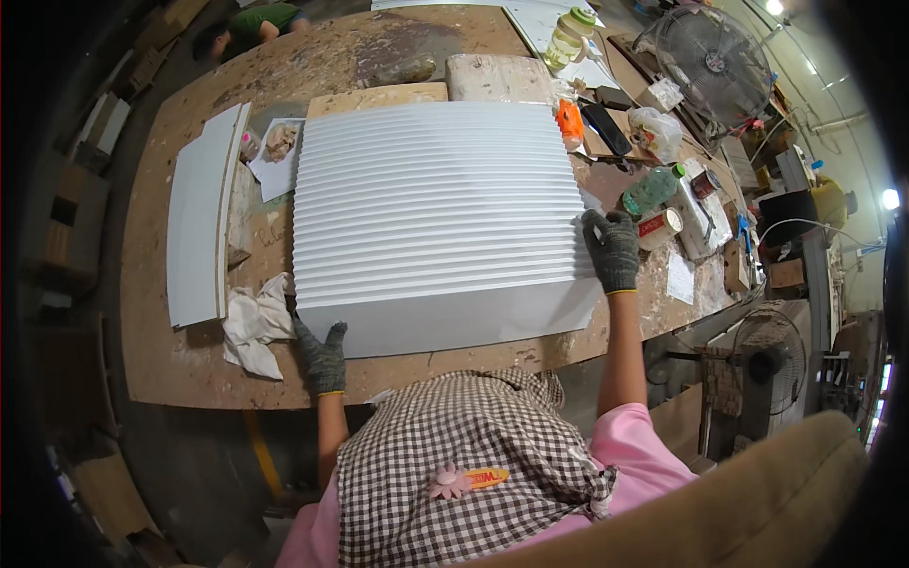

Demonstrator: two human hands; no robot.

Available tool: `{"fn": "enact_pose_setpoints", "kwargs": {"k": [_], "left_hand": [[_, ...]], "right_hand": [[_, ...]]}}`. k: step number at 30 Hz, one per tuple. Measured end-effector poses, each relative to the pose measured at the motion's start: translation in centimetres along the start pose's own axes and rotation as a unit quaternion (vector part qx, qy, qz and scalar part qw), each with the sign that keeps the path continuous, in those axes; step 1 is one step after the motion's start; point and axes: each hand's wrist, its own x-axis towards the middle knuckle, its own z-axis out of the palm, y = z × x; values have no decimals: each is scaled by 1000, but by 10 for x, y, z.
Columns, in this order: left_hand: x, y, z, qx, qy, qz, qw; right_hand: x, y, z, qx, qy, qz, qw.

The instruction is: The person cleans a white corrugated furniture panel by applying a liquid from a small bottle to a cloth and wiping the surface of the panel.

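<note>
Large white fluted rectangular panel (pixel 437 222) laid flat across the middle of the frame on the worn wooden tabletop (pixel 189 364), near edge close to the tabletop's front rim. Left hand (pixel 320 352) in a dark grey knit glove set at the panel's lower left corner, fingers spread and resting against the edge, not closed round it. Right hand (pixel 613 248), gloved alike, placed on the panel's right edge, fingers curled over the ridged face, forearm stretched straight up from the lower frame. Crumpled white cloth (pixel 254 325) touching the panel's lower left side, just beside the left hand. Long white flat board (pixel 201 218) lying left of centre, apart from the panel with bare wood between. Right edge crowded: green plastic bottle (pixel 650 190) and small round tin (pixel 663 227) just beside the right hand. Strip of bare wood along the front.
</note>
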Motion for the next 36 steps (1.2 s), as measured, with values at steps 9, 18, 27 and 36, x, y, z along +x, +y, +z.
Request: {"fn": "enact_pose_setpoints", "kwargs": {"k": [9,18,27,36], "left_hand": [[2,-2,-1,-3,-20,-28,999],[0,4,-4,47,-28,-28,998],[3,-11,0,5,-13,-13,1000],[4,-17,5,-12,11,20,1000]], "right_hand": [[39,-24,14,29,-46,-288,956],[66,-116,48,24,-45,-492,869],[35,-65,-18,93,-83,-327,937],[28,-52,2,26,-77,-426,901]]}}
